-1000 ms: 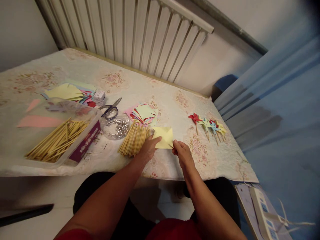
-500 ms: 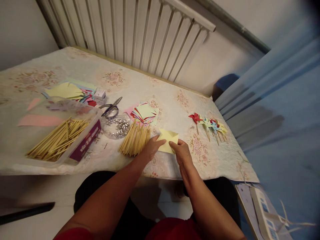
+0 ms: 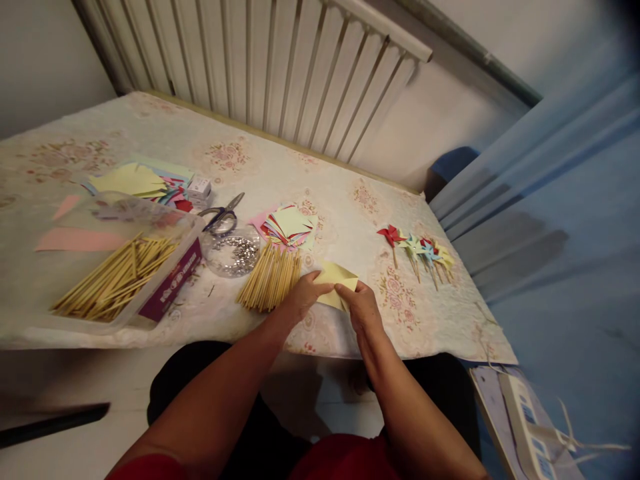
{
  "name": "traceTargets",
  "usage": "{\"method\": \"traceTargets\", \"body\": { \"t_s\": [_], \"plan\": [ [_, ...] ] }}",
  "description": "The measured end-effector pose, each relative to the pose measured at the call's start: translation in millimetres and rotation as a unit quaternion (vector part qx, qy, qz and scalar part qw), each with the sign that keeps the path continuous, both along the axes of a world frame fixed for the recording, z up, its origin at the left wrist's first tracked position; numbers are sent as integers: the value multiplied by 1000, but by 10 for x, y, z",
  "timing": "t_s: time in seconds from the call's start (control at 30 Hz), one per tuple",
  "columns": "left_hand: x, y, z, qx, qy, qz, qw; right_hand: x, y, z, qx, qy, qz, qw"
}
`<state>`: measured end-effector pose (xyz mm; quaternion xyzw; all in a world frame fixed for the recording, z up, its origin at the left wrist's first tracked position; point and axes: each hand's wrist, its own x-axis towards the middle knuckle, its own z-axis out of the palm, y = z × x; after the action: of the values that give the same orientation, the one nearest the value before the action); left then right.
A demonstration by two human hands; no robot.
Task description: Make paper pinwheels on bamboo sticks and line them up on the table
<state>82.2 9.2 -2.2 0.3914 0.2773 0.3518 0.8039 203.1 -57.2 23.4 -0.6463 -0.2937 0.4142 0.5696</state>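
On the floral-clothed table (image 3: 325, 193) below the radiator, near its front edge, the yellow paper square (image 3: 340, 285) has been folded further since a second ago. The left hand (image 3: 300, 300) and right hand (image 3: 363, 310) both pinch it, fingertips now nearly meeting.

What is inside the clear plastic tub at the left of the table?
The clear plastic tub holds a heap of wooden sticks lying lengthwise. A purple label covers part of its near end wall, so what lies low behind it cannot be seen.
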Motion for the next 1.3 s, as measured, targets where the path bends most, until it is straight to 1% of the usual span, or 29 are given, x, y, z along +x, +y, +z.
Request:
{"method": "traceTargets", "body": {
  "t_s": [0.1, 0.3, 0.5, 0.6, 0.73, 0.87, 1.0, 1.1, 1.17, 1.23, 1.3],
  "plan": [
    [2, 1, -8, 5, -6, -22, 1000, 47, 3, -15, -2, -10, -3, 1000],
    [4, 19, -5, -8, 11, -7, 1000, 115, -4, -36, 7, -5, -13, 1000],
    [6, 14, 29, -9, 13, -9, 1000, 78, -13, -73, -9, 13, -24, 1000],
    [6, 3, 47, -17, 1, -22, 1000, 61, -8, -56, -15, 34, -38, 999],
    [3, 6, 36, -3, 18, -20, 1000, 78, 3, 5, -13, 41, -49, 998],
    [3, 25, 33, 0, 27, -1, 1000, 133, 7, 49, -12, 21, -66, 998],
    [-1, 35, 95, -7, 37, -10, 999, 196, -2, 79, -10, -29, -79, 996],
    [-6, 37, 151, 7, 41, 8, 999, 240, -14, 110, -12, -52, -90, 994],
    [-12, 37, 176, 21, 17, 21, 999, 274, -22, 124, -10, -53, -85, 995],
    [-22, 36, 189, 40, -14, 12, 999, 311, -28, 125, -10, -48, -74, 996],
    [-36, 36, 190, 71, -22, -9, 997, 345, -32, 120, -10, -44, -67, 997]
  ]
}}
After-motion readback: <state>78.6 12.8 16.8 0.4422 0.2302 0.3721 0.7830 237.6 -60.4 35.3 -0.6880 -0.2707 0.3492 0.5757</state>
